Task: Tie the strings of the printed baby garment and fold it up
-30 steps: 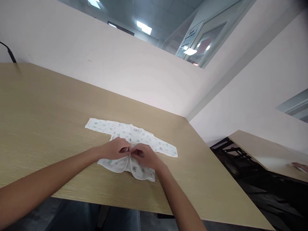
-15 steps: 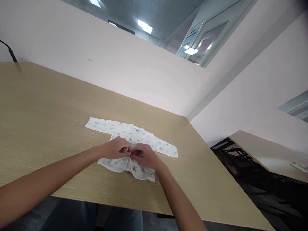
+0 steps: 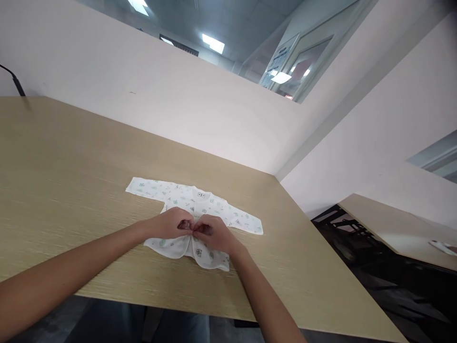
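Rising beyond the left hand (image 3: 174, 223) and right hand (image 3: 214, 233), a pale wall (image 3: 171, 114) runs past the frame's edges. Beneath both hands spreads a wood-toned table (image 3: 85, 152), cut off at the left. Far above the hands, a window (image 3: 243, 28) shows ceiling lights and part of a door, its top out of view. Well to the right hand's right, a second table (image 3: 392, 221) leaves the frame, dark shapes under it hard to make out. Below the hands, the table edge partly hides trousered legs (image 3: 182, 328). Directly under the hands lies a small patterned white shirt (image 3: 210, 205), sleeves spread, its middle covered. Both hands pinch its front opening, fingertips meeting; what exactly they grip is hidden. Far left of the left hand, a black cord (image 3: 17, 85) is cropped; far right, so is a blurred white object (image 3: 442, 247). Just beyond the fingertips sits an unreadable collar label (image 3: 201, 195).
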Motion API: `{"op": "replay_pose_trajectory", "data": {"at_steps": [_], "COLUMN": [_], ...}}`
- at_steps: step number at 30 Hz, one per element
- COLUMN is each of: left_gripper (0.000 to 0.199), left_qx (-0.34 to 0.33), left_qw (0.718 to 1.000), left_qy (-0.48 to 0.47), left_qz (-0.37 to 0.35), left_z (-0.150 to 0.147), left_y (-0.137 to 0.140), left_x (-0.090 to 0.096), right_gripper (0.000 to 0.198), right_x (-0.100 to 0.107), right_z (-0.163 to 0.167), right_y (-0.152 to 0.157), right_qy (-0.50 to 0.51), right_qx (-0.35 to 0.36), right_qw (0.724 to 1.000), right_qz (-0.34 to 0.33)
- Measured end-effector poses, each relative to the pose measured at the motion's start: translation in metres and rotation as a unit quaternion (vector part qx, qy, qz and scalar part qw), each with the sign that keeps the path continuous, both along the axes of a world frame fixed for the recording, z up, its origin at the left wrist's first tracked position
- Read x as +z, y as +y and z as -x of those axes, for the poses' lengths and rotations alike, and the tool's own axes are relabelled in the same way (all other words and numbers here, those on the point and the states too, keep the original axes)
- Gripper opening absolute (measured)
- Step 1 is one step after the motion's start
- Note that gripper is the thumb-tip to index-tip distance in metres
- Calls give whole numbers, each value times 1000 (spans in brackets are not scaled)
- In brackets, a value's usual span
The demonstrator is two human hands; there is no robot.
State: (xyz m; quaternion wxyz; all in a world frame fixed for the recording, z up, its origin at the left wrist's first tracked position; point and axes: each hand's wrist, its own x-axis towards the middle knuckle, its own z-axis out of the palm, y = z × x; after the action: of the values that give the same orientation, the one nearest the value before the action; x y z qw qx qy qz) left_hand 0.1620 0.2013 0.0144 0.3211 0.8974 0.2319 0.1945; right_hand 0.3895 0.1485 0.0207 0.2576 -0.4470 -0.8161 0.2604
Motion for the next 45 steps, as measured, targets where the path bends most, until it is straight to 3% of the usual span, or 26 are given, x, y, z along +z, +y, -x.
{"op": "replay_pose_trajectory", "data": {"at_steps": [17, 45], "left_gripper": [12, 11], "left_qx": [-8, -21], "left_qw": [995, 994], "left_qy": [-13, -3], "left_qz": [-96, -108], "left_z": [-3, -3], "left_y": [0, 0], "left_x": [-10, -8], "right_gripper": [3, 6], "right_x": [-1, 5], "right_z": [1, 5], "right_y": [0, -3], "right_qy": [10, -17], "right_qx": [0, 3], "right_qw": [1000, 1000], "right_qz": [19, -10]}}
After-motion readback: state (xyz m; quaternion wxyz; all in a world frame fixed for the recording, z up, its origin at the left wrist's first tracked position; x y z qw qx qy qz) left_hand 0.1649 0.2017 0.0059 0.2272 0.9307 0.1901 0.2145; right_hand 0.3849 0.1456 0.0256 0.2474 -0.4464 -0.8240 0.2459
